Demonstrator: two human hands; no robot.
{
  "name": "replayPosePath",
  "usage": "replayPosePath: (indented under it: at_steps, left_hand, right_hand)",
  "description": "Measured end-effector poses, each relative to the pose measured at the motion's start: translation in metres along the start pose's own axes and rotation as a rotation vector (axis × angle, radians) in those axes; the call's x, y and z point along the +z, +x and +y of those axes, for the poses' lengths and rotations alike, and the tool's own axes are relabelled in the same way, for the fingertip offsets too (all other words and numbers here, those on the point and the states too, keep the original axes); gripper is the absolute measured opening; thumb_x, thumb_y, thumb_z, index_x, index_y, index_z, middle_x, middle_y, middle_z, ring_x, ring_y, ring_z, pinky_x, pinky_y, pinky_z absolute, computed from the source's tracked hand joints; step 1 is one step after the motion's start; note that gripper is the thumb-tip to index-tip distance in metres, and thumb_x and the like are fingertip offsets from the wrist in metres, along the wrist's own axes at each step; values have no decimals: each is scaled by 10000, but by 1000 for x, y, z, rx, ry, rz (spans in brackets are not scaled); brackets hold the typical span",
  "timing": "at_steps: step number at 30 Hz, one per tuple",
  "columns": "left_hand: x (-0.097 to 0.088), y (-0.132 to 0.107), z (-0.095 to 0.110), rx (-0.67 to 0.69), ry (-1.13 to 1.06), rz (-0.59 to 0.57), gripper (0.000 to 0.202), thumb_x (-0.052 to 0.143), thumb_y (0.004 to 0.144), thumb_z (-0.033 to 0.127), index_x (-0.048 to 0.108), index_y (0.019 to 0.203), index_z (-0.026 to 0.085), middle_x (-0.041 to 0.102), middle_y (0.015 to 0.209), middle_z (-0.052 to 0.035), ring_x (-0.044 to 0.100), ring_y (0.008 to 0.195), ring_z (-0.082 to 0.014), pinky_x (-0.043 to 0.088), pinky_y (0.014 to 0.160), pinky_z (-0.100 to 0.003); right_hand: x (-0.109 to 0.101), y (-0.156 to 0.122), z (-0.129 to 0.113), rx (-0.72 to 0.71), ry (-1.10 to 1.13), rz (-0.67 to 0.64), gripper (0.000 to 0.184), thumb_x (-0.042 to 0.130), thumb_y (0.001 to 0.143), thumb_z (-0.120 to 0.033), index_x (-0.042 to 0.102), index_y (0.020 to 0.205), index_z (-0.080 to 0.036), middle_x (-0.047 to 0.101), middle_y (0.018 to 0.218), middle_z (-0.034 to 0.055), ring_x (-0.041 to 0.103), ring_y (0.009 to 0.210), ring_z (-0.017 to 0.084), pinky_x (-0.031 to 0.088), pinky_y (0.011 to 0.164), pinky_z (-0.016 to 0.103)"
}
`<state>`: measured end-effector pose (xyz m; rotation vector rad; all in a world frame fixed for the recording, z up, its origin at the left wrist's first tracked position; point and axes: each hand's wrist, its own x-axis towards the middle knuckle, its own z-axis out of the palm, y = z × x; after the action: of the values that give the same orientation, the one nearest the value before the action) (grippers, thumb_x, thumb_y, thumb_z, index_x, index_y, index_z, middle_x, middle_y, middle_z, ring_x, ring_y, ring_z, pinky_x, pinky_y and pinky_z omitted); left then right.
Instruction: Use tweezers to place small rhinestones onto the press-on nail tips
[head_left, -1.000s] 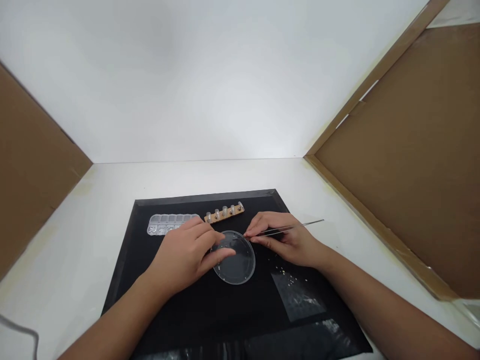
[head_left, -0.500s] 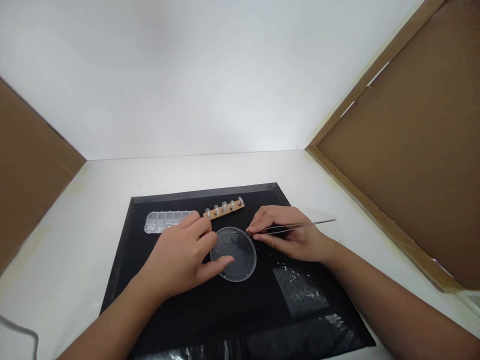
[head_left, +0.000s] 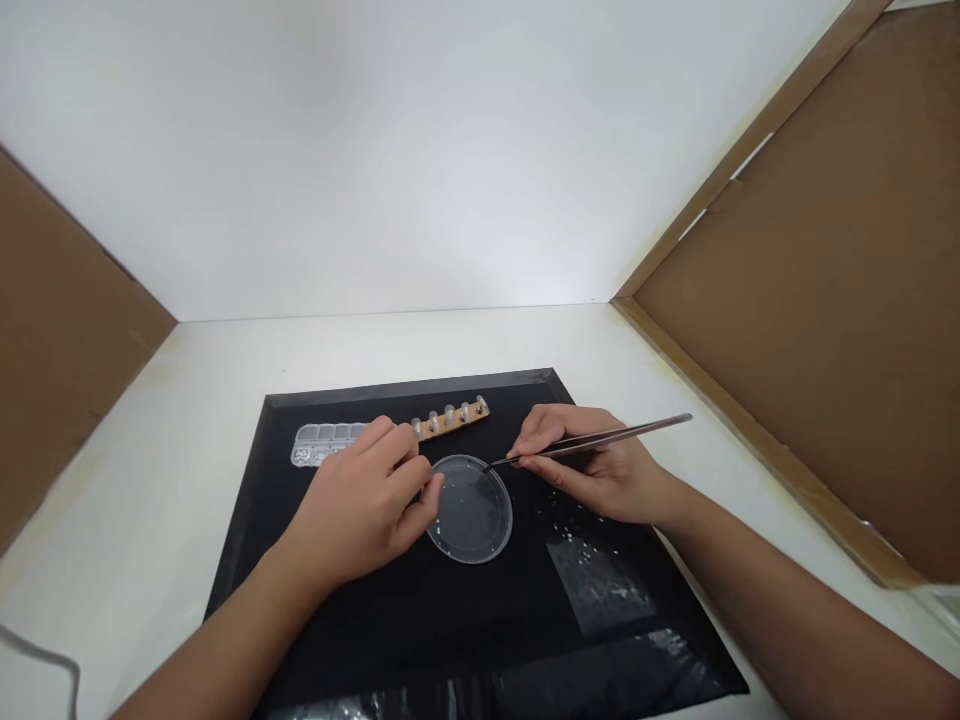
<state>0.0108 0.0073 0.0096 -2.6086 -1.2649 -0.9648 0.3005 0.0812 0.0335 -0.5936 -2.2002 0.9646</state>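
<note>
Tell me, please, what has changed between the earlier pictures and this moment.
The left hand has drawn its thumb in toward its fingers. The right hand still holds the tweezers, whose arms now look closer together. The round dish and the orange strip stayed put.

The left hand hides the right end of a clear compartment box and part of a round dish's left rim. The tweezers' tips are too small to show any grip. Pale specks defy identification. A grey cable is cropped lower left.
</note>
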Motion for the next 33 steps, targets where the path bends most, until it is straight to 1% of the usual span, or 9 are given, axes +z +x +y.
replayPosePath:
  at_steps: [6, 10, 14, 17, 23, 25, 28, 30, 33]
  left_hand:
    - [2, -2, 0, -3, -22, -47, 305, 566, 1061, 301, 624, 791, 171, 574, 793, -36, 464, 780, -191, 349, 595, -306]
    - [2, -1, 1, -12, -11, -76, 296, 542, 1046, 246, 591, 762, 179, 556, 785, -31, 466, 770, -188, 328, 584, -303]
    - [1, -2, 2, 5, -54, -115, 240, 543, 971, 169, 546, 732, 193, 539, 786, -22, 468, 747, -179, 299, 567, -300]
    - [1, -3, 2, 40, -68, -122, 228, 539, 951, 168, 531, 724, 197, 533, 787, -15, 461, 707, -165, 292, 562, -304]
    - [-1, -1, 3, 66, -48, -124, 250, 518, 979, 203, 536, 730, 196, 509, 756, -1, 427, 629, -141, 249, 542, -307]
    - [-3, -1, 5, 80, -76, -146, 197, 525, 934, 197, 538, 737, 201, 499, 758, 0, 404, 617, -143, 239, 536, -313]
    - [-7, -2, 7, 122, -151, -184, 81, 524, 809, 173, 527, 737, 210, 484, 768, -2, 339, 599, -148, 215, 523, -327]
    - [-9, -3, 7, 157, -175, -197, 62, 515, 759, 162, 512, 722, 212, 473, 757, -1, 297, 588, -151, 196, 519, -336]
    - [-9, -3, 7, 190, -186, -200, 79, 509, 730, 146, 490, 691, 212, 456, 718, 3, 273, 582, -154, 187, 517, -343]
  right_hand:
    - [6, 0, 7, -38, -12, -38, 73, 748, 961, -135, 738, 1021, -175, 763, 922, 84, 722, 818, 184, 603, 723, 316]
    - [11, -2, 9, -91, -27, -41, 111, 755, 951, -117, 739, 1041, -180, 766, 922, 78, 725, 831, 184, 609, 739, 318]
    - [13, -2, 11, -104, -47, -56, 131, 768, 949, -119, 748, 1059, -187, 778, 949, 83, 734, 876, 193, 618, 781, 335]
    - [14, -1, 11, -110, -51, -56, 139, 777, 951, -130, 747, 1073, -189, 786, 966, 85, 743, 897, 194, 624, 791, 334]
    - [15, -1, 11, -98, -66, -54, 111, 782, 953, -146, 747, 1051, -185, 783, 945, 82, 740, 876, 191, 622, 779, 330]
    - [15, -1, 11, -94, -70, -53, 105, 784, 951, -149, 747, 1041, -188, 784, 943, 80, 740, 872, 191, 622, 779, 330]
    - [15, -1, 12, -98, -62, -51, 118, 792, 946, -154, 751, 1052, -190, 788, 949, 79, 744, 877, 191, 623, 784, 329]
    - [16, -1, 13, -92, -55, -53, 122, 792, 948, -157, 753, 1060, -188, 789, 951, 81, 743, 878, 189, 623, 785, 327]
    - [17, -1, 15, -76, -43, -55, 95, 780, 961, -177, 754, 1052, -183, 789, 953, 86, 741, 873, 188, 624, 784, 328]
